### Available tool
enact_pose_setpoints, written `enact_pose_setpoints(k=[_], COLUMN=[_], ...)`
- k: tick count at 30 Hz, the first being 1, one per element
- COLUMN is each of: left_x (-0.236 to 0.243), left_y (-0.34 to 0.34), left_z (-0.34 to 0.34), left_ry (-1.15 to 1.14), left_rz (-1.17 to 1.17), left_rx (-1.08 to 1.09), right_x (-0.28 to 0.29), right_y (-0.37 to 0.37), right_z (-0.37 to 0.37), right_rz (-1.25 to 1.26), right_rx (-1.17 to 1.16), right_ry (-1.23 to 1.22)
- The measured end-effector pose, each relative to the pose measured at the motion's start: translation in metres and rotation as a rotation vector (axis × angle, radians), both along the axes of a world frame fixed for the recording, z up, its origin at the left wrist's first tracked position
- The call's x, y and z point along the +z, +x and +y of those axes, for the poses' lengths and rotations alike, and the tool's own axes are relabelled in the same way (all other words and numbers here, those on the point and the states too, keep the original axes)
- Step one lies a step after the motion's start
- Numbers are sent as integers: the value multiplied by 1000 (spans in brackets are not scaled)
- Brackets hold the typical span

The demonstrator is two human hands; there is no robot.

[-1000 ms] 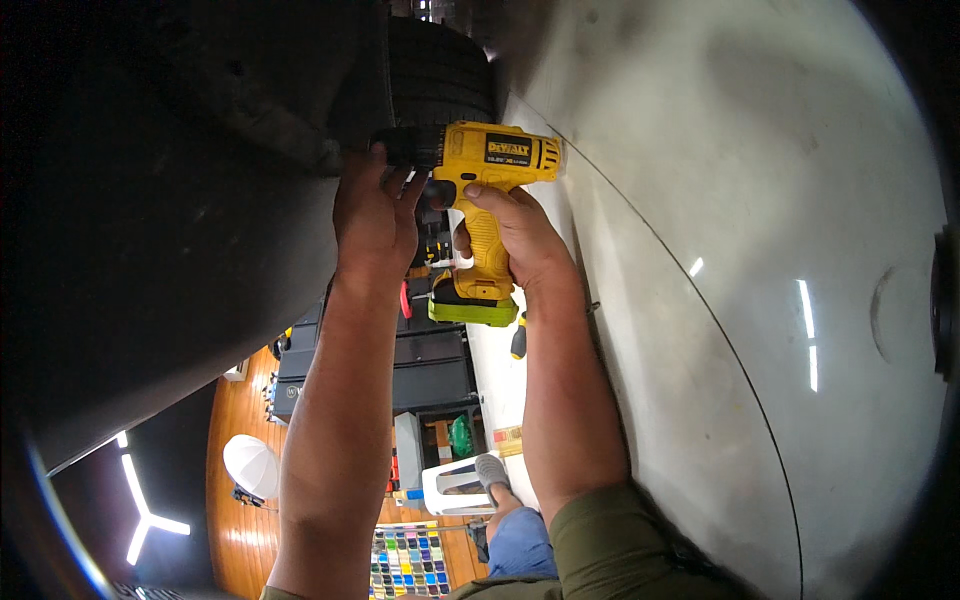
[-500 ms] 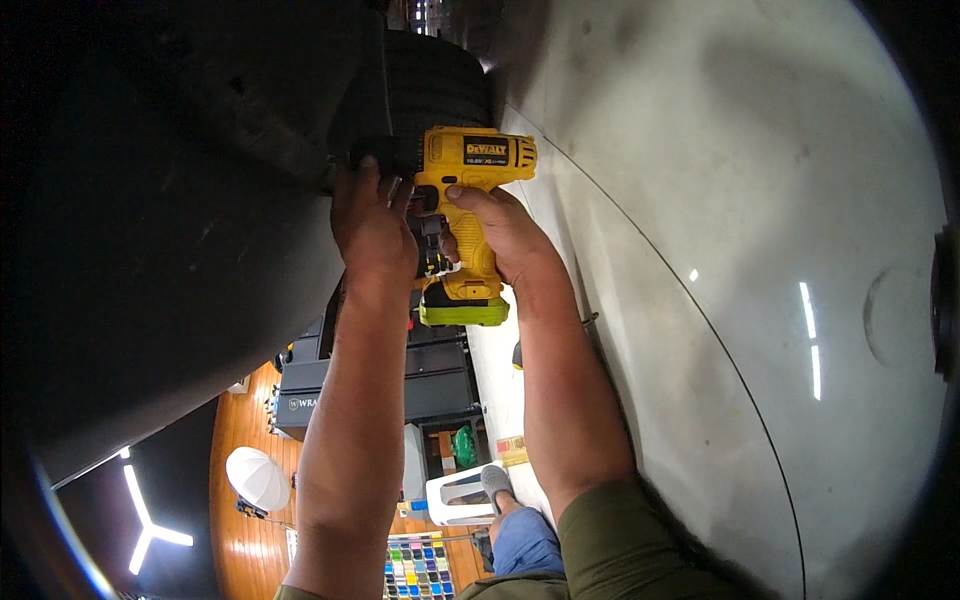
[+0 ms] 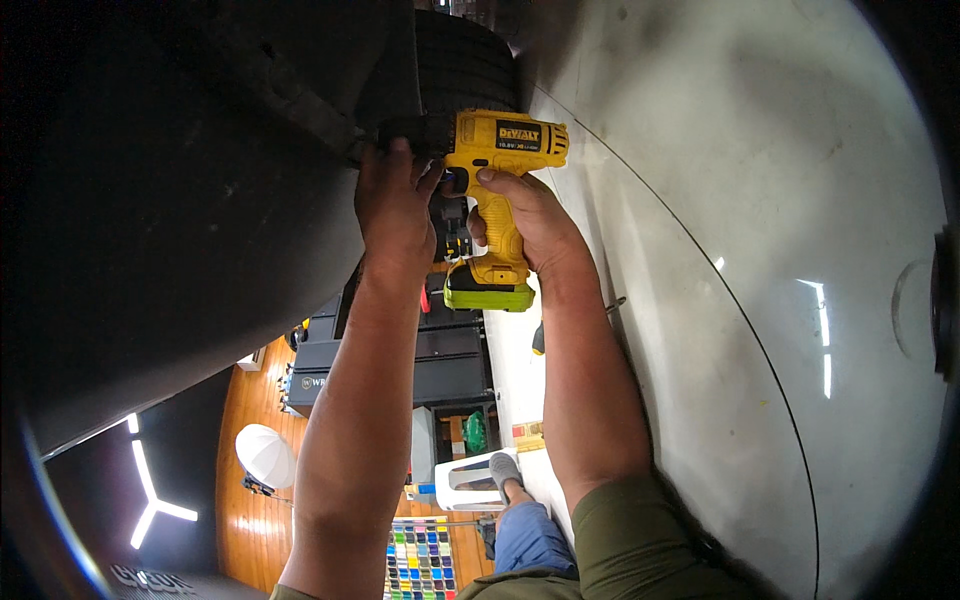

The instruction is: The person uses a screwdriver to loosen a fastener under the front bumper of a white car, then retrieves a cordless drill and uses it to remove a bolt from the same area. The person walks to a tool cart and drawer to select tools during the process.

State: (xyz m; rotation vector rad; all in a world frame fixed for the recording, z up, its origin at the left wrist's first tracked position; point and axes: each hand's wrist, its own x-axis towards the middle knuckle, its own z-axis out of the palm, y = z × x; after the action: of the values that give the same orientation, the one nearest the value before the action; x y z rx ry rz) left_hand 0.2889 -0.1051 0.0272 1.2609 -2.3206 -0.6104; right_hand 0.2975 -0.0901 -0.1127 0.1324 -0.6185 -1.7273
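Note:
A yellow cordless drill (image 3: 494,160) with a lime-green and black battery (image 3: 490,292) is held in my right hand (image 3: 543,215). The fingers wrap round its handle by the trigger, and the thumb lies on the near side. Its black chuck (image 3: 425,133) points left at the dark underside of a vehicle (image 3: 330,125). My left hand (image 3: 395,210) is closed about the chuck end, fingertips against it. What sits in the chuck, and the spot it meets, are lost in shadow.
A dark body panel (image 3: 200,210) fills the left, with a tyre (image 3: 465,65) beyond the drill. A glossy pale floor (image 3: 740,250) with a dark curved line lies on the right. Dark cabinets (image 3: 390,365), a white stool (image 3: 465,485) and a white umbrella (image 3: 265,455) show below.
Both hands and the drill appear slightly farther right and higher in view, and the surroundings have shifted too. The hold on the drill looks the same.

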Motion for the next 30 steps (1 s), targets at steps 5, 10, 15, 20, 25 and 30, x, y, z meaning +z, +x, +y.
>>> enact_pose_setpoints(k=[5,10,15,20,25,30], left_x=[0,2,-6,0,-2,-7], left_y=[-6,-3,-6,-3,-3,-11], left_z=[3,11,11,4,9,19], left_ry=[-27,-104,-52,-60,4,65], left_rz=[-61,-152,-15,-116,5,121], left_rx=[-29,-31,31,-1,33,125], right_x=[1,-3,-3,0,-4,-8], right_y=[0,-1,-1,-2,-1,0], right_z=[-2,-3,-2,-1,-5,-13], right_rz=[-38,14,14,-2,41,76], right_rx=[9,-15,-7,-18,-59,-89], right_ry=[5,-4,12,-8,-32,-118])
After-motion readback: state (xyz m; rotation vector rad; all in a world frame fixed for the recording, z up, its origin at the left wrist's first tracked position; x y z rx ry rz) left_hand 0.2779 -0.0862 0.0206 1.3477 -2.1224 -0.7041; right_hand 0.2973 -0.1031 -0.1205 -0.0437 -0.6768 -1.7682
